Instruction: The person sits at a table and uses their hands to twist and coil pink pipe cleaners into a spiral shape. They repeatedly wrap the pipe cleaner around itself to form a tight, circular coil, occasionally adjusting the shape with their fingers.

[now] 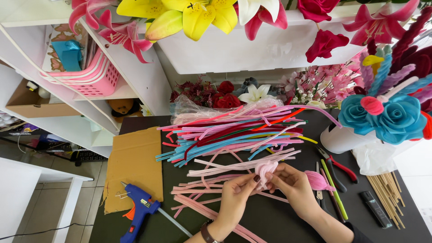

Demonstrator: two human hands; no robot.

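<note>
Both hands, left hand (237, 191) and right hand (288, 180), pinch a pale pink bud (265, 169) above the black tabletop (270, 216). Loosened fingers could let it, apparently coiled, unwind. Loose stems (234, 135), pliers (335, 166) and a glue gun (139, 209) crowd close.

We're looking down at a craft worktable (279, 220) in what is shaping up as a handmade-flower workshop or hobby room: a big heap of coloured pipe cleaners (234, 135) is sprawling across the middle, a blue glue gun (138, 210) is lying on the near left, wooden sticks (387, 193) are lying at the right, artificial lilies (180, 15) and roses are crowding the far edge, and white shelves (135, 76) with a pink basket (96, 78) are standing to the left
</note>
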